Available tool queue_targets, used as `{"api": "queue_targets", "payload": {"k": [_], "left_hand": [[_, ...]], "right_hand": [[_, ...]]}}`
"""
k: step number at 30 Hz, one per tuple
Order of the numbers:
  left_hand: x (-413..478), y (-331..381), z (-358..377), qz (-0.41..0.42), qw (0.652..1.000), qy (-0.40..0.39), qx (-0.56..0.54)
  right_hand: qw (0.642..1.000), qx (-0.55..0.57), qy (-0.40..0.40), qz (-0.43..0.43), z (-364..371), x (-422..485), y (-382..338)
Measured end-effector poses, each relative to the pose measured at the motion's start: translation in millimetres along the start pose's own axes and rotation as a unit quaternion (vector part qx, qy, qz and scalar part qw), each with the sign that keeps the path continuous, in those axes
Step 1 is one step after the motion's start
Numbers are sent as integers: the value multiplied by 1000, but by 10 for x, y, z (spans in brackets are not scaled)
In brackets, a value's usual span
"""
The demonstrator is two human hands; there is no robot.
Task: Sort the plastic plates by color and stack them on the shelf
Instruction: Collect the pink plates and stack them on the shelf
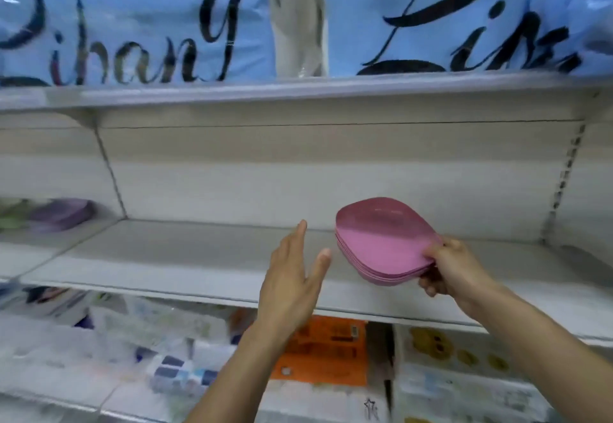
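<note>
Plate stack [381, 240] in right hand [454, 270] over shelf [166, 256], right of ctr; left hand [292, 276] just left, apart. More plates [61, 215] far left. Packets [166, 339] below shelf, bags [132, 24] above.

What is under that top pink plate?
More pink plates, nested beneath the top pink plate; only their rims show, so the count is unclear. The right grip covers part of the underside.
</note>
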State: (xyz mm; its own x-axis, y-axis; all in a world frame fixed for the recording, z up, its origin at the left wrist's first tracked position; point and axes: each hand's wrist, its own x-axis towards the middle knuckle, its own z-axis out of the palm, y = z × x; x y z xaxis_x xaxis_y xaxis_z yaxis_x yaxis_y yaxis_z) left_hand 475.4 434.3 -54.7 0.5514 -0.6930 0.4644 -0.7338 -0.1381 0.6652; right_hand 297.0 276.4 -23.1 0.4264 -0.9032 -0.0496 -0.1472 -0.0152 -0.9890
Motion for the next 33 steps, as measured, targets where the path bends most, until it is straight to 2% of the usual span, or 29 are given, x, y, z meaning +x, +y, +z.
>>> {"api": "queue_targets", "payload": {"k": [10, 15, 21, 33], "left_hand": [[-931, -1531, -2236, -108, 988, 66, 89], [-1239, -2080, -3137, -185, 977, 78, 74], [-1441, -2491, -3783, -227, 963, 149, -2], [-1035, -3730, -4985, -265, 947, 179, -22]], "right_hand": [[988, 36, -149, 19, 2580, -752, -54], [976, 41, -208, 41, 3705, -1154, -85], [961, 27, -271, 43, 4759, -1452, -179], [943, 39, -328, 25, 6823, -1426, -507]]}}
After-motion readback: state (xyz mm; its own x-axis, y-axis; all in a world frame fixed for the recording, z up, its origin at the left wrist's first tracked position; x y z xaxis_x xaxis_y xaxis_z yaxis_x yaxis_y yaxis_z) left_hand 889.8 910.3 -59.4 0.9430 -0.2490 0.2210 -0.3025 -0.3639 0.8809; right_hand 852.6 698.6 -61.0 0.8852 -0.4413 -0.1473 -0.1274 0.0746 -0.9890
